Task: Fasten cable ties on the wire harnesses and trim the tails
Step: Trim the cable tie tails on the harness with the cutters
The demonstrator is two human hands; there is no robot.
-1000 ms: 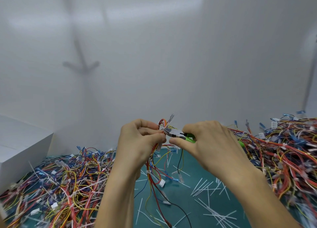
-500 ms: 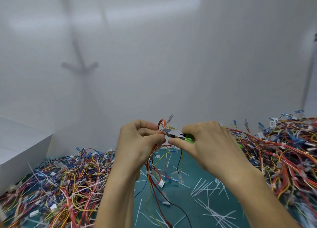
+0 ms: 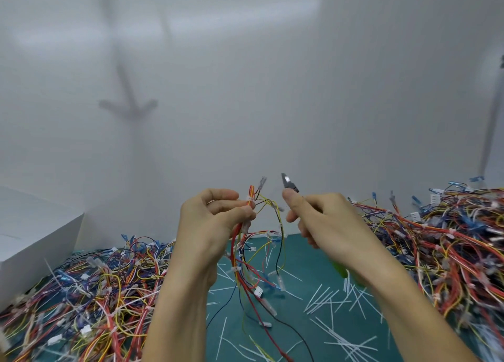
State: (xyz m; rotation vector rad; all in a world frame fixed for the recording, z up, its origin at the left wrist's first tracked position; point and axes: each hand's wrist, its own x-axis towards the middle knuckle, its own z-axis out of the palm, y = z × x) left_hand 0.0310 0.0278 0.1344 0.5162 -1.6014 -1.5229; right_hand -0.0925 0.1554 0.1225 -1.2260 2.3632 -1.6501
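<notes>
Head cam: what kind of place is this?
Probably a wire-harness assembly bench: harness heaps flank a green mat littered with cut tie tails, the right hand grips cutters, and the left hand holds a harness.

**Head view.** Single view from your head, facing forward and slightly down along both forearms. Your left hand (image 3: 212,225) and right hand (image 3: 327,220) sit near the lens, low centre. Beyond your fingers (image 3: 218,194) stands the wall (image 3: 272,89); beneath them lies the mat (image 3: 297,315).
</notes>
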